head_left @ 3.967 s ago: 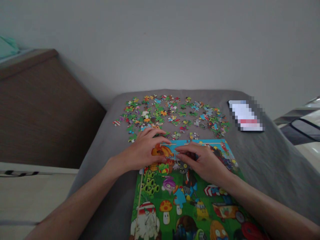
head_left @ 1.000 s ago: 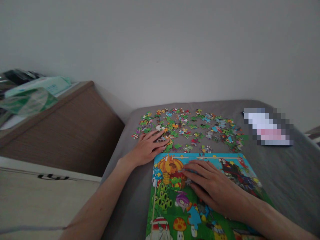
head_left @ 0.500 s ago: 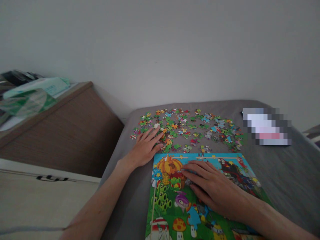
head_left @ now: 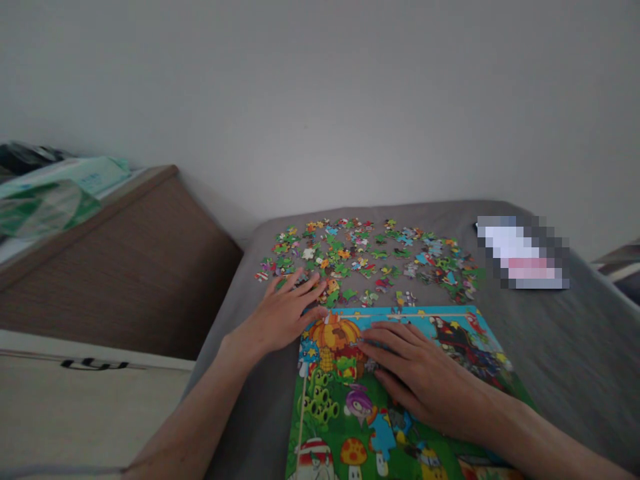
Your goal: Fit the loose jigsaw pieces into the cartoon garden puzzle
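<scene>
A cartoon jigsaw puzzle board [head_left: 325, 437] lies on a grey cloth surface, its picture showing a pumpkin, mushrooms and green pea plants. My right hand [head_left: 415, 367] rests across the upper middle of this board, fingers stretched to the left and hiding part of the picture. Just off the board's upper left corner, my left hand [head_left: 280, 310] is spread with its palm down, fingertips at the near left edge of the loose puzzle pieces [head_left: 367, 253]. Its thumb reaches the board's corner. Neither hand shows a piece held in its fingers.
At the right lies a phone-like device [head_left: 523, 257] with a blurred screen. A brown wooden cabinet [head_left: 115, 267] stands left of the grey surface [head_left: 565, 373], with a green and white plastic packet [head_left: 55, 200] on top. Behind everything rises a pale wall [head_left: 320, 100].
My left hand has drawn back slightly toward me, uncovering a white piece, and its thumb has come to the board's corner. My right hand stays on the board. The view has shifted a little.
</scene>
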`<state>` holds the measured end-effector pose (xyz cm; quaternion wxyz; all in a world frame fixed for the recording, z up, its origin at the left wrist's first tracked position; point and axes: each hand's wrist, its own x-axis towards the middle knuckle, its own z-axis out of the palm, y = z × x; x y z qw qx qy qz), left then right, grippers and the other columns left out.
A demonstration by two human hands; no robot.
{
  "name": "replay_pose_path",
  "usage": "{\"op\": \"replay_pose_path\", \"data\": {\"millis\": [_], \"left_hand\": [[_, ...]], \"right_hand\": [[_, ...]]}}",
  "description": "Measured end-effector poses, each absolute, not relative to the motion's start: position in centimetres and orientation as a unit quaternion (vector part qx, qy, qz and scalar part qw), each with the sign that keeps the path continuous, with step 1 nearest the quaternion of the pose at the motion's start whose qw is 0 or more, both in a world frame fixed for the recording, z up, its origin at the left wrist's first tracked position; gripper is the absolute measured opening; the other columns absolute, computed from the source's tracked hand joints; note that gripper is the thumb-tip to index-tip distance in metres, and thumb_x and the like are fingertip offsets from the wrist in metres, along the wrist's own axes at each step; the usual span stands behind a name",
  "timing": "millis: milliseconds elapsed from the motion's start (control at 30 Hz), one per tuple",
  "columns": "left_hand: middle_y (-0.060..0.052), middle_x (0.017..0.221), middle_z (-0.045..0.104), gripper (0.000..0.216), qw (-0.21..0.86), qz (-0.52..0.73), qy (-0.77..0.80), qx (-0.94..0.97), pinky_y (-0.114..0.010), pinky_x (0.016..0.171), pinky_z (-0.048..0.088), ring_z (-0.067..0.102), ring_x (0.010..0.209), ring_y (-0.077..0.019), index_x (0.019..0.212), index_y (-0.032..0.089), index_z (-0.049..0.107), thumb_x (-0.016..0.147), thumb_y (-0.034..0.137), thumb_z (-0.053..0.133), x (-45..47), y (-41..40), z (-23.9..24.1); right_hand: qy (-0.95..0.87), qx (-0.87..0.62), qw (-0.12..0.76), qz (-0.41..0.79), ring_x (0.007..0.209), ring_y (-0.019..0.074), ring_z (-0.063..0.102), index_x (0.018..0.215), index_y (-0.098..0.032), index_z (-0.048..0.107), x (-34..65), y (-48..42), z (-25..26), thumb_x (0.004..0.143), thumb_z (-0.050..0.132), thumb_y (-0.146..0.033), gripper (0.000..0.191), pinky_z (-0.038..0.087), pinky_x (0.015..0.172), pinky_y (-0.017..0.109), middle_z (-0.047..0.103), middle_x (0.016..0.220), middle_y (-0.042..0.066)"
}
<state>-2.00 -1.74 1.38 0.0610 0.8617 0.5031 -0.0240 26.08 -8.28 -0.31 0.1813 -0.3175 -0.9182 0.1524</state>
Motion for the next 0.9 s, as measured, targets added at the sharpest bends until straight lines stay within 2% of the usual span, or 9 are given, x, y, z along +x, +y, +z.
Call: {"op": "replay_pose_path", "data": {"millis": [133,267,333,533,767,900], "left_hand": [[0.000,0.160,0.032,0.058,0.055,-0.010,0.514,0.856,-0.056,0.117,0.018,0.020,0.150,-0.0318,0.152,0.036,0.034,0.101,0.062,0.028,-2.4,-1.3,0.9],[-0.002,0.163,0.023,0.062,0.049,0.042,0.542,0.838,-0.056,0.118,0.019,0.014,0.152,-0.0295,0.158,0.034,0.019,0.102,0.060,0.026,-3.3,-0.4,1.3],[-0.003,0.164,0.023,0.061,0.035,0.067,0.568,0.820,-0.057,0.117,0.020,0.012,0.152,-0.0290,0.158,0.031,0.016,0.103,0.057,0.023,-3.6,0.0,1.5],[-0.003,0.162,0.028,0.054,0.019,0.070,0.560,0.825,-0.051,0.116,0.024,0.018,0.151,-0.0251,0.154,0.026,0.030,0.105,0.048,0.024,-2.3,1.6,0.6],[-0.001,0.156,0.041,0.050,0.038,0.048,0.509,0.859,-0.049,0.115,0.023,0.030,0.147,-0.0241,0.151,0.031,0.036,0.106,0.048,0.024,-1.0,2.1,-0.3],[0.001,0.156,0.040,0.050,0.054,0.029,0.492,0.869,-0.051,0.116,0.022,0.028,0.148,-0.0240,0.150,0.033,0.038,0.106,0.050,0.024,-0.4,0.8,0.3]], "right_hand": [[-0.918,-0.318,0.185,0.147,0.124,0.0246,0.053,0.131,-0.021,0.059,26.1,-8.3,-0.2,0.098,0.048,-0.019,0.035,0.048,0.104,0.048,0.063,0.130,0.006],[-0.922,-0.313,0.178,0.144,0.124,0.0257,0.053,0.132,-0.019,0.059,26.1,-8.3,-0.2,0.098,0.047,-0.019,0.035,0.048,0.103,0.049,0.063,0.131,0.007],[-0.922,-0.313,0.176,0.146,0.125,0.0260,0.052,0.132,-0.019,0.059,26.1,-8.3,-0.2,0.099,0.046,-0.019,0.035,0.048,0.104,0.050,0.063,0.132,0.007],[-0.922,-0.314,0.173,0.144,0.123,0.0262,0.053,0.131,-0.018,0.059,26.0,-8.2,-0.2,0.099,0.045,-0.019,0.035,0.048,0.103,0.049,0.063,0.130,0.007],[-0.919,-0.318,0.183,0.141,0.123,0.0251,0.054,0.131,-0.020,0.059,26.0,-8.3,-0.1,0.098,0.047,-0.019,0.035,0.048,0.103,0.049,0.063,0.131,0.007],[-0.920,-0.316,0.187,0.136,0.123,0.0259,0.054,0.131,-0.020,0.059,26.0,-8.3,-0.2,0.099,0.046,-0.019,0.035,0.049,0.102,0.050,0.063,0.130,0.007]]}}
